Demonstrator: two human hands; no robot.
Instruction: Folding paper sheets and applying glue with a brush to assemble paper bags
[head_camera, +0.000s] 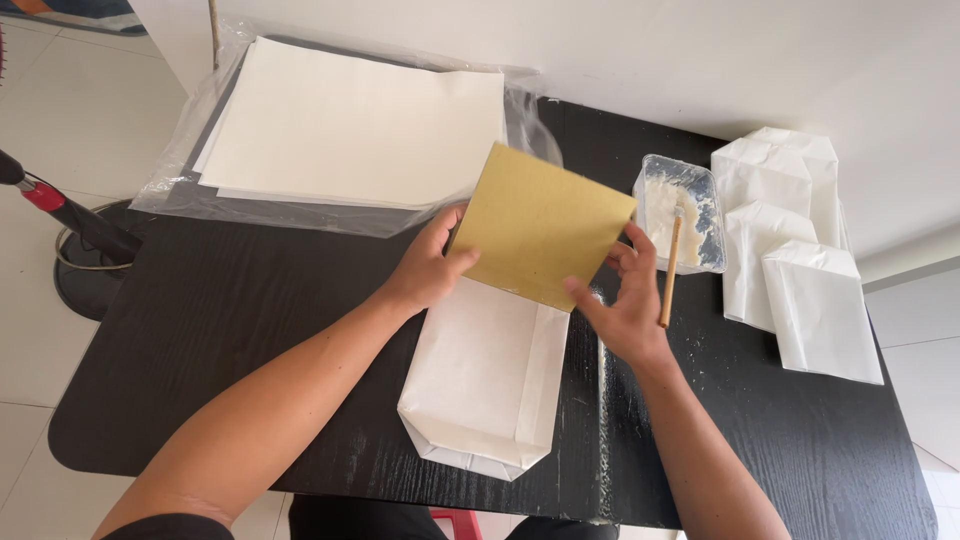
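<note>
A folded white paper bag (487, 375) lies flat on the black table (230, 320) in front of me. A tan cardboard sheet (540, 225) sticks out of its far, open end, tilted upward. My left hand (430, 265) grips the cardboard's left edge with the thumb on top. My right hand (620, 305) holds its right lower edge with fingers spread along it.
A stack of white paper sheets (350, 125) rests on clear plastic wrap at the back left. A clear plastic tub of white paste (680, 210) with a wooden-handled brush (670, 270) stands to the right. Several finished white bags (800, 250) lie at the far right. A fan base (85, 255) stands on the floor at left.
</note>
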